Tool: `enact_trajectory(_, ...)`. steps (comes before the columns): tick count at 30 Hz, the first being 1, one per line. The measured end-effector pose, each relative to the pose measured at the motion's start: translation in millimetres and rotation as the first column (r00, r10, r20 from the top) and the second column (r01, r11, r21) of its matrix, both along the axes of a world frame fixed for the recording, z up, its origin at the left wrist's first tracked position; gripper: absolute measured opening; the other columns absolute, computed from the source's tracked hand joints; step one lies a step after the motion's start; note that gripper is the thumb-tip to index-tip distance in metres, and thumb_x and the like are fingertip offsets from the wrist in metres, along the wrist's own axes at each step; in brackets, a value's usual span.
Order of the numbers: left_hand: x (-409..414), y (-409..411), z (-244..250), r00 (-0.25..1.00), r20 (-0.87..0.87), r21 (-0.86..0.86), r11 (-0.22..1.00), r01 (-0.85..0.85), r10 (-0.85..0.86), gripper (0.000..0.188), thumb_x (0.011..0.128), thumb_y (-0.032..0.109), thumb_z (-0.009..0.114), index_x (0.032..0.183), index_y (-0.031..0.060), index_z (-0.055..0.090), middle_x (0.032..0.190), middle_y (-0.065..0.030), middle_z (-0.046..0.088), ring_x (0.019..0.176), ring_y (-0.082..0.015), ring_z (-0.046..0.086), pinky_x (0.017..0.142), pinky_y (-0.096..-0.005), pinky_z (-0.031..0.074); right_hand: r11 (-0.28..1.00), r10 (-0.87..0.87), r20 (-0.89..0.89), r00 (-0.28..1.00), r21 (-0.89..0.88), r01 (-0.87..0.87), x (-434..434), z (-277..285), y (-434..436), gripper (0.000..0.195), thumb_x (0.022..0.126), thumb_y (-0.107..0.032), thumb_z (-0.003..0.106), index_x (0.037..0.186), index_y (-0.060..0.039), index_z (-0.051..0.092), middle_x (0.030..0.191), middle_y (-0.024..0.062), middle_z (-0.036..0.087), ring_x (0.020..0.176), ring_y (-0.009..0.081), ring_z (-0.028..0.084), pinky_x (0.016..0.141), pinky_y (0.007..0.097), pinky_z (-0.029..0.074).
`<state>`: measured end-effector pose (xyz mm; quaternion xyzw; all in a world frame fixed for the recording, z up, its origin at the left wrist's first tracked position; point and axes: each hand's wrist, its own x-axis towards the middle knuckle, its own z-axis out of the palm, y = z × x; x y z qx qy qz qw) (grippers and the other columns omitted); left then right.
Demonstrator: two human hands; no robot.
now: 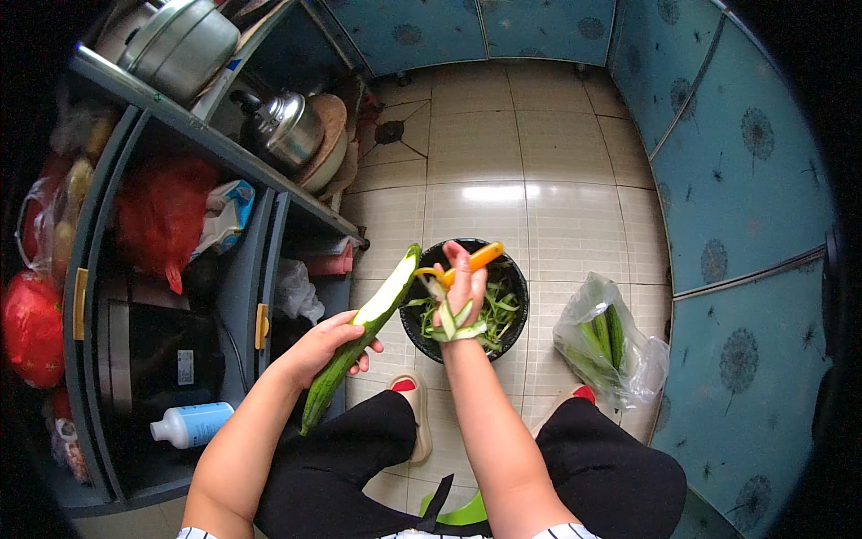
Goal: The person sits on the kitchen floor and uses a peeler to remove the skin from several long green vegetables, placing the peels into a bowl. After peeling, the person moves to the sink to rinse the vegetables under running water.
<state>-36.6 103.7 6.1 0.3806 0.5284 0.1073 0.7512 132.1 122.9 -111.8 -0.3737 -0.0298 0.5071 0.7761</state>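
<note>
My left hand [337, 345] is closed around the middle of a long green gourd, likely a luffa [330, 381], held slanting with its upper end to the right. The upper part is peeled pale on one side; the lower part keeps its dark ridged skin. In my right hand [465, 283] is a vegetable peeler with an orange handle [486, 255], its head beside the peeled end. Strips of green peel [461, 331] lie across my right wrist. Below that hand stands a black bin [519, 323] holding many green peelings [502, 306].
A clear plastic bag with several green gourds [609, 337] lies on the tiled floor at right, near blue cabinet doors [741, 202]. At left, open shelving [259, 176] holds a steel kettle [286, 124], a pot [180, 50], red bags [161, 215] and a white bottle [192, 425].
</note>
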Motion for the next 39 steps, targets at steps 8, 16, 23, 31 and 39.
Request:
enact_trajectory(8, 11.2, -2.9, 4.5, 0.996, 0.075, 0.009, 0.999, 0.041, -0.042, 0.029, 0.087, 0.023, 0.050, 0.108, 0.0038, 0.043, 0.084, -0.0073, 0.053, 0.051, -0.0122, 0.051, 0.044, -0.0223, 0.041, 0.995, -0.028, 0.379, 0.925, 0.100, -0.011, -13.0, -10.9, 7.7, 0.042, 0.090, -0.031, 0.046, 0.118, 0.0002, 0.040, 0.118, 0.0107, 0.045, 0.104, 0.0151, 0.043, 0.091, 0.0294, 0.035)
enact_trajectory(16, -12.8, 2.9, 2.9, 0.999, 0.037, 0.046, 0.999, 0.013, -0.014, 0.038, 0.084, 0.026, 0.048, 0.112, 0.0008, 0.043, 0.093, -0.0120, 0.057, 0.069, -0.0168, 0.060, 0.058, -0.0247, 0.047, 0.957, -0.224, 0.167, 0.960, -0.151, 0.249, 11.7, -47.9, 17.5, 0.028, 0.088, -0.027, 0.053, 0.099, -0.0023, 0.046, 0.091, 0.0061, 0.055, 0.074, 0.0107, 0.050, 0.068, 0.0234, 0.043)
enact_trajectory(23, -11.1, 0.4, 0.0, 0.981, -0.134, 0.137, 0.978, 0.158, -0.140, 0.041, 0.083, 0.020, 0.053, 0.119, 0.0032, 0.041, 0.085, -0.0077, 0.057, 0.063, -0.0115, 0.053, 0.057, -0.0229, 0.044, 0.998, 0.002, -0.232, 0.973, 0.068, 0.015, 8.3, -2.2, 12.2, 0.034, 0.087, -0.031, 0.052, 0.108, -0.0067, 0.041, 0.106, 0.0102, 0.054, 0.102, 0.0211, 0.051, 0.084, 0.0396, 0.044)
enact_trajectory(31, -5.2, -3.7, 16.2, 0.921, -0.321, 0.219, 0.929, 0.299, -0.221, 0.047, 0.080, 0.019, 0.064, 0.121, 0.0033, 0.046, 0.079, -0.0006, 0.052, 0.061, -0.0084, 0.048, 0.055, -0.0231, 0.042, 0.978, 0.118, 0.171, 0.978, 0.152, -0.144, -4.2, 6.7, 14.2, 0.034, 0.088, -0.020, 0.053, 0.109, -0.0013, 0.034, 0.103, 0.0131, 0.052, 0.094, 0.0192, 0.056, 0.075, 0.0294, 0.049)
enact_trajectory(39, -13.5, 4.3, 27.6, 0.721, -0.581, 0.208, 0.787, 0.581, -0.378, 0.050, 0.077, 0.020, 0.068, 0.121, 0.0051, 0.048, 0.083, -0.0042, 0.058, 0.066, -0.0095, 0.053, 0.061, -0.0255, 0.046, 0.994, 0.041, -0.284, 0.958, -0.086, -0.067, 8.5, -28.9, 11.2, 0.032, 0.090, -0.025, 0.048, 0.102, -0.0077, 0.024, 0.085, 0.0175, 0.055, 0.064, 0.0302, 0.062, 0.055, 0.0388, 0.055)
